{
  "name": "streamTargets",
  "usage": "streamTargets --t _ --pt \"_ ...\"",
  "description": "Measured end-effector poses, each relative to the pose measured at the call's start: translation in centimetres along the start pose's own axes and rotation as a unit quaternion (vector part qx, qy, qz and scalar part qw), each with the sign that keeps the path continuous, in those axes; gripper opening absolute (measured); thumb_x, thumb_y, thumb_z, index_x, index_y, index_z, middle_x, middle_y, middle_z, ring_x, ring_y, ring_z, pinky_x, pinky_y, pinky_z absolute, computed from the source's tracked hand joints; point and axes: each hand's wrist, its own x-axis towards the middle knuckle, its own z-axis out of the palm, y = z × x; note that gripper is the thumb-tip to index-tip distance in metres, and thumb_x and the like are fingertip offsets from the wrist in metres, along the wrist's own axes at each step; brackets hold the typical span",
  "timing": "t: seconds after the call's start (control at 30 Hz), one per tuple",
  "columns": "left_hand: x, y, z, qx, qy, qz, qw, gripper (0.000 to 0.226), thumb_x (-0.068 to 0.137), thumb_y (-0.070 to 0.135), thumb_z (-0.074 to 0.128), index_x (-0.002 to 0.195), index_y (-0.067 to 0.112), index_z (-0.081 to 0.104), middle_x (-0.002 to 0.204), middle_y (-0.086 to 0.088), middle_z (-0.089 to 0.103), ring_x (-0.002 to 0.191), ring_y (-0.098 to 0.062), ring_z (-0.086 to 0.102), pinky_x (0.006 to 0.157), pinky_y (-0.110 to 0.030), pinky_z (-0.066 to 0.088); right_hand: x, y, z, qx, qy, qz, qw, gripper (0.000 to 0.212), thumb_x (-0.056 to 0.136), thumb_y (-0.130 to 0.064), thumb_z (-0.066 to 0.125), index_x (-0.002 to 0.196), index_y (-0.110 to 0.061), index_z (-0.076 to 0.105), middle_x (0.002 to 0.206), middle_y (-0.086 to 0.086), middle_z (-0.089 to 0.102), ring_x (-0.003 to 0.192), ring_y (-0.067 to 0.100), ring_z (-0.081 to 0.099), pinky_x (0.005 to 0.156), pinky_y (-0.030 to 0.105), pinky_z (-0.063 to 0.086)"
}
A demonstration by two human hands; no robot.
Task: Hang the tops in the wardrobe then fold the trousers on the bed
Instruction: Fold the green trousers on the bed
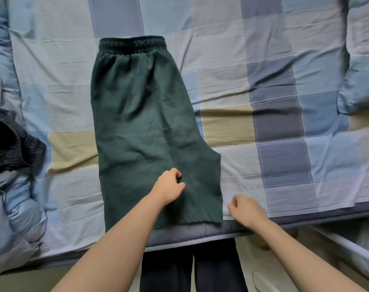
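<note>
The green trousers [145, 131] lie flat on the bed [253, 60], folded lengthwise so one leg sits on the other, the elastic waistband at the far end and the hems hanging just over the near edge of the mattress. The cloth looks mostly smooth, with a few soft creases near the middle.

The left hand [169, 186] rests on the lower part of the trousers, fingers curled in and seeming to pinch a little of the cloth; how firm that hold is I cannot tell. The right hand [245, 209] sits just beside the trousers' right edge, on the checked sheet [284, 161] near the mattress edge, fingers loosely bent and holding nothing that I can see.

To the left, well apart from the green pair, a dark garment [12, 144] with a ribbed cuff or waistband lies bunched at the edge of view. It rests against a puffy blue quilt [12, 218] heaped along that side. Another fold of quilt [360, 81] swells up on the right side of the bed. Nothing lies across the trousers themselves, and the sheet around them is bare though wrinkled.

Below the mattress edge, the person's legs [192, 270] in dark trousers stand close against the bed.
</note>
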Motion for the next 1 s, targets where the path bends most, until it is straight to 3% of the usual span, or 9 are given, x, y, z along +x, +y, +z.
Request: streamTargets --t 0.07,0.13,0.3,0.4,0.5,0.67,0.73,0.87,1.0 --pt "0.4 0.7 0.1 -0.066 0.045 -0.006 0.997 0.019 0.086 0.014 0.056 0.104 0.017 0.059 0.099 -0.001 0.062 0.090 -0.020 0.058 0.071 -0.021 0.042 0.9 -0.9 -0.8 0.178 0.063 0.005 0.982 0.011 0.088 -0.030 0.055 0.090 -0.020 0.057 0.087 0.000 0.064 0.089 0.026 0.060 0.078 0.033 0.045" --pt "0.8 1.6 0.0 -0.181 0.059 -0.016 0.982 0.014 0.086 0.012 0.056 0.096 0.021 0.059 0.093 0.000 0.063 0.076 -0.016 0.057 0.061 -0.017 0.044 2.0 -2.7 -1.8 0.371 0.040 0.008 0.928 0.026 0.089 -0.029 0.061 0.109 -0.013 0.058 0.100 0.003 0.066 0.098 0.023 0.063 0.088 0.037 0.048" --pt "1.2 3.1 -0.7 -0.327 -0.001 -0.050 0.944 0.024 0.089 0.038 0.064 0.111 0.028 0.062 0.105 0.005 0.066 0.084 -0.011 0.062 0.075 -0.028 0.051 1.4 -7.3 -2.8 0.575 -0.067 -0.076 0.812 0.031 0.089 -0.026 0.065 0.117 -0.020 0.053 0.113 -0.003 0.067 0.097 0.009 0.067 0.071 0.023 0.055" --pt "1.1 3.3 -1.6 -0.386 -0.069 -0.082 0.916 0.050 0.079 0.065 0.063 0.116 0.032 0.059 0.111 0.006 0.066 0.100 -0.018 0.065 0.084 -0.035 0.052 0.0 -9.2 -1.3 0.425 0.021 -0.177 0.888 0.052 0.084 -0.010 0.065 0.129 -0.025 0.043 0.105 -0.002 0.062 0.093 0.011 0.060 0.085 0.030 0.050" --pt "0.9 2.8 -2.3 -0.403 -0.055 -0.063 0.911 0.067 0.061 0.064 0.077 0.111 0.023 0.061 0.102 0.003 0.072 0.096 -0.020 0.070 0.088 -0.039 0.055 -1.9 -10.8 0.9 0.197 0.024 -0.306 0.931 0.070 0.085 -0.020 0.058 0.144 -0.038 0.024 0.103 -0.004 0.046 0.091 0.017 0.053 0.086 0.032 0.045" --pt "1.1 -0.9 -2.9 -0.282 0.123 -0.088 0.947 0.016 0.079 0.017 0.075 0.090 0.012 0.065 0.079 -0.006 0.066 0.078 -0.024 0.063 0.082 -0.042 0.057 -2.6 -10.7 1.3 -0.053 0.044 -0.389 0.919 0.039 0.093 -0.021 0.049 0.131 -0.018 0.049 0.121 0.002 0.043 0.105 0.025 0.049 0.084 0.042 0.048" --pt "1.3 -2.5 -3.1 -0.310 0.108 -0.119 0.937 0.010 0.082 0.012 0.072 0.084 0.008 0.063 0.076 -0.009 0.067 0.072 -0.025 0.066 0.081 -0.040 0.059 -2.0 -10.9 -0.3 -0.146 0.093 -0.417 0.892 0.035 0.086 -0.007 0.053 0.121 -0.013 0.057 0.120 0.007 0.049 0.103 0.028 0.051 0.076 0.042 0.049" --pt "0.7 -4.2 -2.9 -0.324 0.029 -0.105 0.940 0.010 0.089 0.011 0.065 0.080 0.009 0.062 0.081 -0.013 0.072 0.066 -0.023 0.072 0.070 -0.035 0.059 0.5 -11.0 -3.3 -0.346 0.249 -0.501 0.753 0.046 0.087 -0.010 0.037 0.125 -0.016 0.062 0.123 0.005 0.063 0.110 0.027 0.062 0.079 0.033 0.053" --pt "-0.4 -7.4 -3.6 -0.099 0.118 0.015 0.988 0.009 0.087 0.010 0.057 0.083 0.015 0.063 0.079 0.001 0.070 0.069 -0.020 0.067 0.068 -0.035 0.055 3.5 -12.8 -4.6 -0.509 0.249 -0.473 0.675 0.057 0.093 -0.015 0.020 0.147 -0.024 0.036 0.151 0.000 0.038 0.137 0.029 0.039 0.106 0.041 0.040"
